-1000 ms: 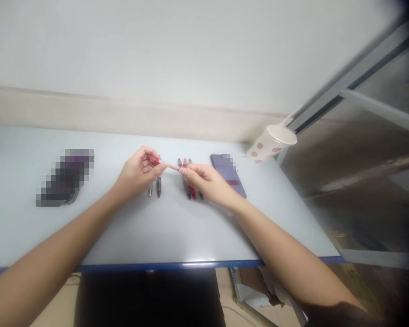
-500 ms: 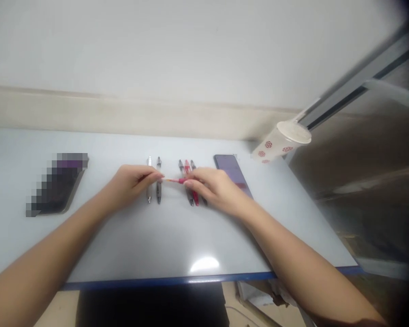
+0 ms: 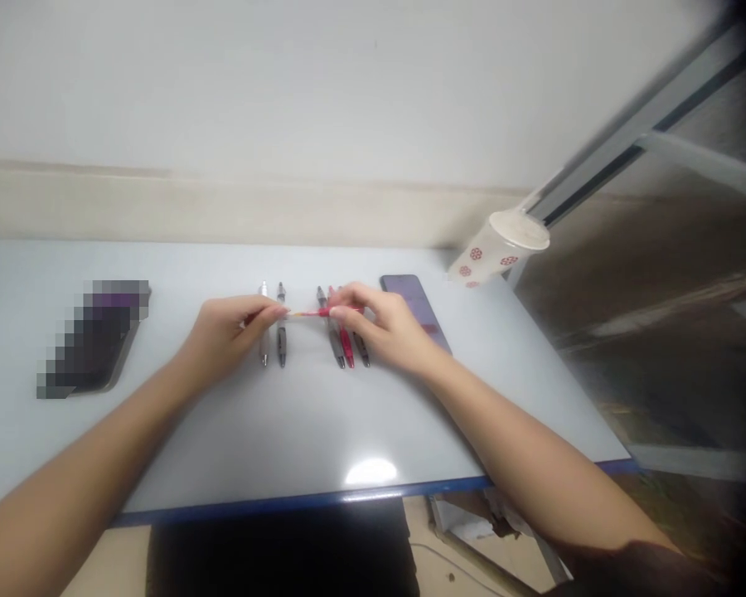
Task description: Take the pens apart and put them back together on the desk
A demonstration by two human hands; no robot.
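My left hand [image 3: 233, 330] is closed in a pinch on one end of a thin pen refill [image 3: 299, 314], which is pale with a yellowish and reddish stretch. Its other end meets a red pen part [image 3: 324, 313], pinched between the thumb and fingers of my right hand [image 3: 382, 322]. Both are held level above the table. Beneath and beside my left fingers lie a silver pen [image 3: 264, 355] and a grey pen [image 3: 282, 344]. Near my right hand are a dark pen [image 3: 336, 347], a red pen [image 3: 346, 347] and another dark pen [image 3: 364, 355], their upper parts partly covered.
A phone [image 3: 419, 307] lies right of my right hand; a partly pixelated phone [image 3: 108, 352] lies far left. At the back right stands a white paper cup [image 3: 494, 249] with red flower prints. The white table [image 3: 254, 439] has a blue front edge and a wall behind.
The view has shifted a little, so everything sits slightly further left. My right fingers have lifted and shifted on the red pen part. The refill still spans both hands.
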